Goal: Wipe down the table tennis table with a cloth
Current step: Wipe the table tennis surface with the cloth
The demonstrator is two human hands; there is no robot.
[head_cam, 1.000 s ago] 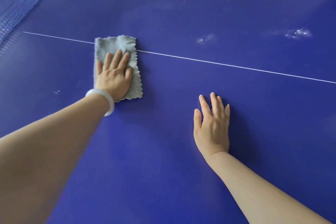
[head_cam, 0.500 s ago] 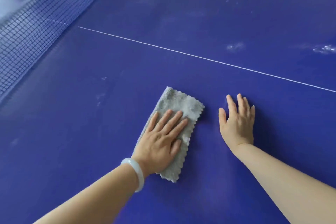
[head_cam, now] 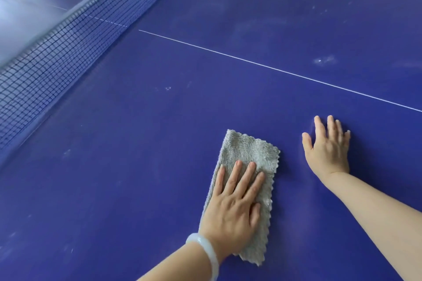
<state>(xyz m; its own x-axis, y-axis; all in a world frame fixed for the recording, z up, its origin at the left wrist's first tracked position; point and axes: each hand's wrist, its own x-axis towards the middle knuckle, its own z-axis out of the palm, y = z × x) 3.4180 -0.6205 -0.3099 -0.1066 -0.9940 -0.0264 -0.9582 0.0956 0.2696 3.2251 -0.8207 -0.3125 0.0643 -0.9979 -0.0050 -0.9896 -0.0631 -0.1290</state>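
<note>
A folded grey cloth (head_cam: 247,155) lies flat on the blue table tennis table (head_cam: 137,143), near the bottom middle of the head view. My left hand (head_cam: 233,207) presses down on the cloth with straight fingers; a pale bangle sits on that wrist. To the right of the cloth, my right hand (head_cam: 327,146) rests flat on the bare table surface, fingers spread, holding nothing. A small gap separates it from the cloth.
The dark net (head_cam: 57,52) runs diagonally across the upper left. A thin white centre line (head_cam: 251,63) crosses the table beyond my hands. Pale smudges (head_cam: 324,60) mark the far right part of the surface, and a small speck (head_cam: 168,88) lies left of centre.
My left hand has dragged the cloth from the white line back toward me and to the right. The view has shifted, bringing the net into sight. My right hand stays planted.
</note>
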